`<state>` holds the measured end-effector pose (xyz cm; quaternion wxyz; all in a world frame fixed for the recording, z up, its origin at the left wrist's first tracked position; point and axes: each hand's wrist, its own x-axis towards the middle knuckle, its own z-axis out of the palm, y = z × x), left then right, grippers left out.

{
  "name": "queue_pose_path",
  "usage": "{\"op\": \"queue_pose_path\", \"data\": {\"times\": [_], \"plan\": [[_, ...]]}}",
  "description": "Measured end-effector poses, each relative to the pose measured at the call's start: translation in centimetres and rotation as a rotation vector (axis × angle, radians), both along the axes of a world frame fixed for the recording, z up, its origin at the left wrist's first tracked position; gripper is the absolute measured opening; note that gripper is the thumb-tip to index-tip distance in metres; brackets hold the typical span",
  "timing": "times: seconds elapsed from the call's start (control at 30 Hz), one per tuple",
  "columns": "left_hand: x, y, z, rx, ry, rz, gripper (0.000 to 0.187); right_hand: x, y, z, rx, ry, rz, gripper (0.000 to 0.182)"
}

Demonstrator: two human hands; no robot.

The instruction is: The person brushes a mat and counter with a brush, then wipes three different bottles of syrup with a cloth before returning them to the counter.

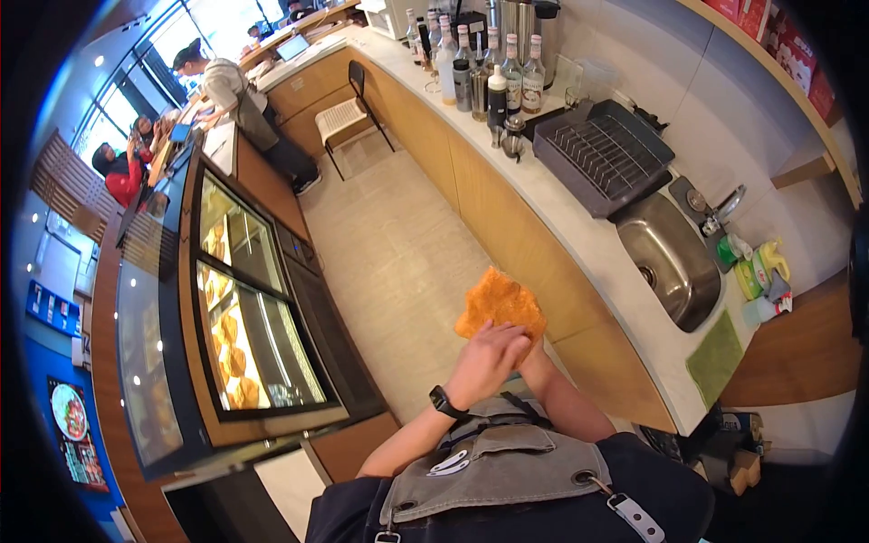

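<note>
In front of my grey apron [507,466] I hold up a bunched orange cloth [501,300] with uneven edges. My left hand [493,357], with a black watch on its wrist, lies across the lower part of the cloth, fingers bent onto it. Behind and below it, my right hand [534,357] grips the same cloth from the right side; most of its fingers are hidden by the cloth and the left hand. Both hands are close together over the floor, between the display case and the counter.
On the right, a counter carries a steel sink [668,262], a black dish rack [606,154], several syrup bottles [532,77] and a green cloth [713,359]. To the left stands a glass pastry case [258,317]. Ahead are a chair [348,118] and an aproned person [240,109].
</note>
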<state>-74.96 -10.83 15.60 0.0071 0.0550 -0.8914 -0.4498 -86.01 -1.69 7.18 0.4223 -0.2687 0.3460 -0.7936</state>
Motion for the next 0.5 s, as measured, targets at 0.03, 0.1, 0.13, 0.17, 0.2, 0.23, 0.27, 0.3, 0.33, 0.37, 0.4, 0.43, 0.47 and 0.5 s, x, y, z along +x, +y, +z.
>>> {"op": "queue_pose_path", "data": {"times": [0.03, 0.1, 0.13, 0.17, 0.2, 0.23, 0.27, 0.3, 0.33, 0.37, 0.4, 0.43, 0.47, 0.5], "plan": [[-1.7, -2.2, 0.2, 0.130, -0.014, -0.004, 0.074, -1.5, -1.1, -0.8, 0.016, 0.038, -0.001, 0.065], [-5.8, -4.3, -0.1, -0.192, 0.154, 0.184, 0.073, -3.9, -3.9, -1.9, -0.029, -0.027, 0.005, 0.063], [-7.7, -5.2, -0.2, -0.350, 0.235, 0.278, 0.072, -5.0, -5.2, -2.0, -0.063, -0.084, 0.015, 0.064], [-9.7, -6.3, -1.0, -0.363, 0.223, 0.277, 0.073, -6.6, -6.6, -2.6, -0.095, -0.185, 0.041, 0.064], [-11.6, -7.7, -2.4, -0.376, 0.207, 0.276, 0.073, -8.1, -8.1, -3.3, -0.126, -0.289, 0.068, 0.065], [-13.3, -8.8, -2.9, -0.392, 0.187, 0.270, 0.073, -9.3, -9.6, -4.2, -0.161, -0.399, 0.091, 0.065], [-15.0, -9.7, -3.4, -0.382, 0.186, 0.277, 0.073, -10.8, -11.1, -5.1, -0.197, -0.504, 0.114, 0.065], [-16.9, -10.3, -3.4, -0.371, 0.184, 0.282, 0.074, -12.3, -12.4, -5.3, -0.231, -0.609, 0.135, 0.065], [-18.7, -11.0, -3.3, -0.358, 0.183, 0.285, 0.074, -13.8, -13.2, -5.5, -0.251, -0.658, 0.139, 0.065], [-20.5, -11.8, -3.3, -0.332, 0.232, 0.280, 0.075, -15.4, -14.0, -5.7, -0.270, -0.707, 0.143, 0.065], [-22.4, -12.2, -2.6, -0.298, 0.280, 0.277, 0.075, -16.7, -13.9, -4.6, -0.268, -0.700, 0.131, 0.065], [-24.3, -12.5, -1.7, -0.261, 0.329, 0.274, 0.076, -18.1, -13.5, -3.1, -0.262, -0.692, 0.118, 0.064], [-26.1, -12.9, -0.5, -0.315, 0.338, 0.230, 0.072, -19.6, -13.2, -1.4, -0.258, -0.678, 0.105, 0.064], [-28.2, -13.6, 1.2, -0.372, 0.354, 0.184, 0.069, -21.3, -13.1, 0.0, -0.258, -0.658, 0.092, 0.063]]}}
